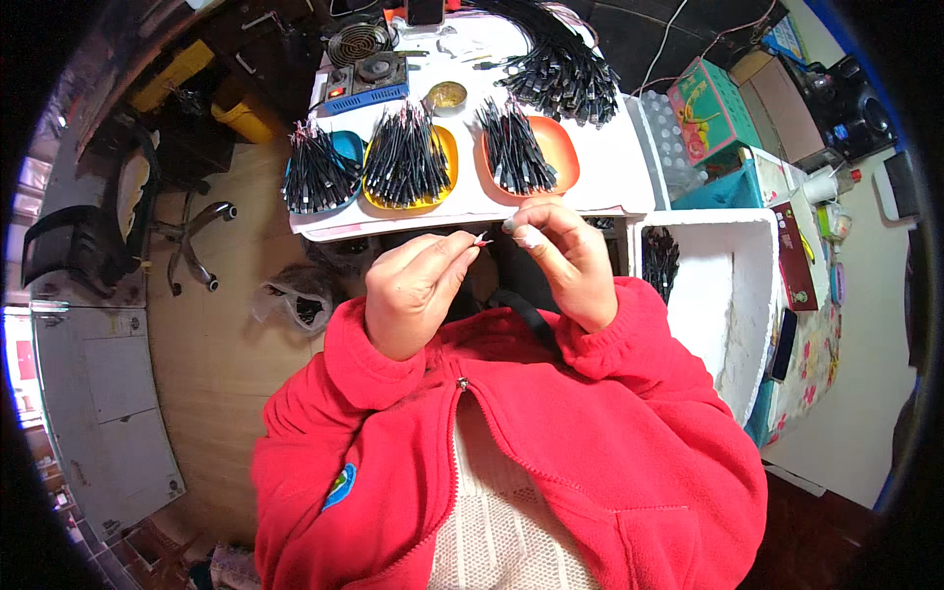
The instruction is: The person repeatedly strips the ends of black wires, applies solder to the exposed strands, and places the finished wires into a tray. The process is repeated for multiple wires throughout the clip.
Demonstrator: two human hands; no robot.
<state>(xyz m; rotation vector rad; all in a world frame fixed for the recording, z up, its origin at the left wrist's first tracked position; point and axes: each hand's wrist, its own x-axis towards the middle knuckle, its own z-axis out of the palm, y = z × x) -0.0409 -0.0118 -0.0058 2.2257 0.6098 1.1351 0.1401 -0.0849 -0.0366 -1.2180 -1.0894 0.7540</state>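
In front of my chest, at the near edge of the white table, my two hands face each other. My left hand [416,295] is closed in a pinch on the thin end of a wire [482,241], whose white and reddish tips stick out past the fingertips. A short gap away, my right hand [573,261] has thumb and forefinger brought together, with white wrapping on the fingers; what lies between them is too small to make out. Beyond the hands, bundles of short black cables rest in a blue tray [351,144], a yellow tray [450,157] and an orange tray [562,157].
A blue box-shaped device [366,90], a fan [360,43] and a round tin [447,96] stand farther back. A larger heap of black cables [560,79] is at the back right. A white foam box [723,285] adjoins the table; a wheeled chair [187,231] stands left.
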